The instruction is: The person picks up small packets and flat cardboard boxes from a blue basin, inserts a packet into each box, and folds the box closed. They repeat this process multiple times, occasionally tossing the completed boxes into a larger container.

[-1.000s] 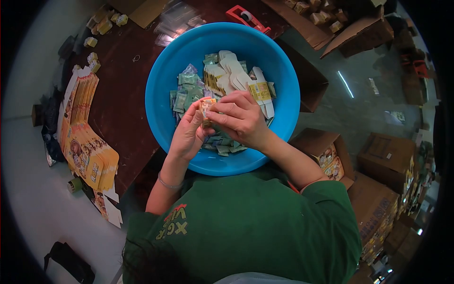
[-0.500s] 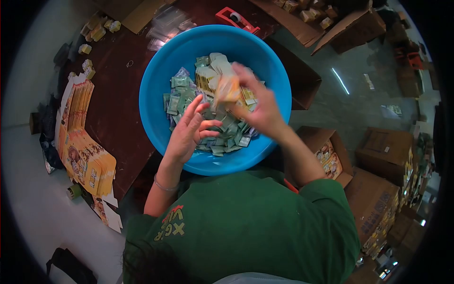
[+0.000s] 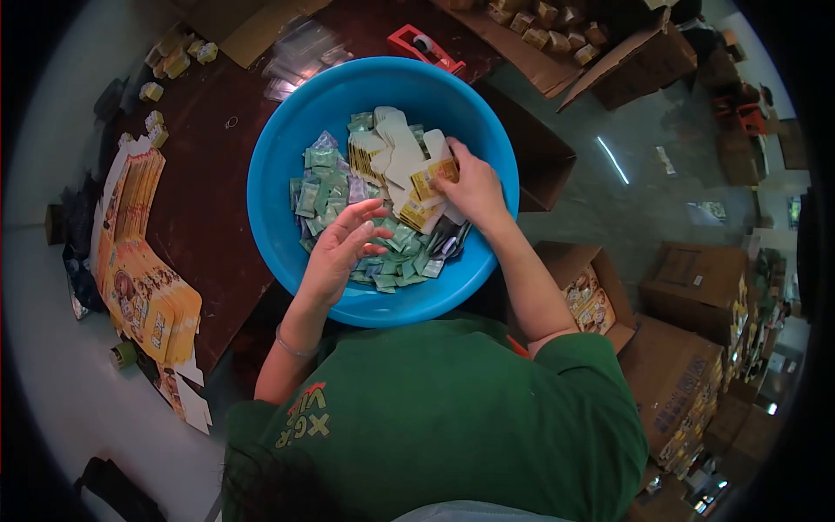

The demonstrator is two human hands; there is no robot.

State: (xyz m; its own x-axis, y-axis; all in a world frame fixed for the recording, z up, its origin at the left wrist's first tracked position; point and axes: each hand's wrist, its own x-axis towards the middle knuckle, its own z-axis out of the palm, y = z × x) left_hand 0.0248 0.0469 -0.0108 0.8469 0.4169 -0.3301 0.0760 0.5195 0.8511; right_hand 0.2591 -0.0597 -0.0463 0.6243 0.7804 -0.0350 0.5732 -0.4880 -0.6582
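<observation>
A large blue basin (image 3: 270,209) holds many small green packets (image 3: 409,252) and a stack of flat white-and-yellow cartons (image 3: 400,152). Over the right part of the stack, my right hand (image 3: 477,187) has its thumb and fingers closed on a yellow carton (image 3: 432,178). My left hand (image 3: 342,248) hovers above the packets at the lower left of the basin, its fingers apart and slightly curled, holding nothing. Dark packets (image 3: 450,237) lie just below my right hand.
Orange printed cartons (image 3: 152,300) are stacked at the left table edge. Clear plastic sleeves (image 3: 304,56) and a red tape dispenser (image 3: 426,48) lie beyond the basin. Cardboard boxes (image 3: 665,374) stand on the right.
The orange and clear item seen in my right hand is no longer there. That hand has moved onto the cartons, while my left hand remains over the packets with fingers apart.
</observation>
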